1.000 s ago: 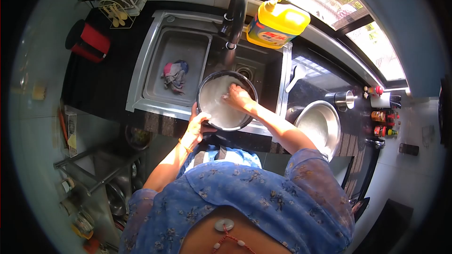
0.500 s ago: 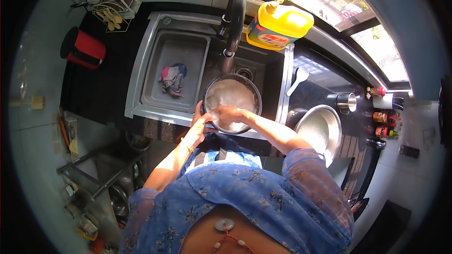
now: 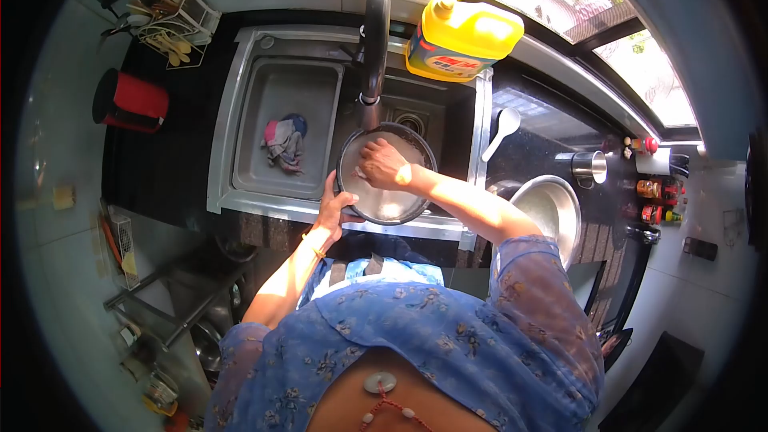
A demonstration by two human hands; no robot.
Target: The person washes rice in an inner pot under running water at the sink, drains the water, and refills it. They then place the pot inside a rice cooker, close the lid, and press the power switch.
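A round dark-rimmed pot (image 3: 433,162) stands at the front of the right sink basin, under the faucet (image 3: 374,40). Cloudy whitish liquid (image 3: 390,206) fills much of it; what lies beneath the surface is hidden. My left hand (image 3: 332,210) grips the pot's near-left side, thumb at the rim and fingers round the outside. Inside the pot, my right hand (image 3: 386,166) is at the liquid's surface with its fingers curled. Whatever those fingers hold, if anything, cannot be made out.
A crumpled cloth (image 3: 284,144) lies in the left basin (image 3: 248,112). Behind the sink stands a yellow pump bottle (image 3: 464,36). On the right counter are a white spoon (image 3: 502,134), a metal cup (image 3: 590,168) and a metal bowl (image 3: 556,212). A red container (image 3: 136,100) sits at left.
My right hand has moved up and away from the pot's near-left edge toward its middle, and more of it shows above the liquid. My left hand still holds the pot.
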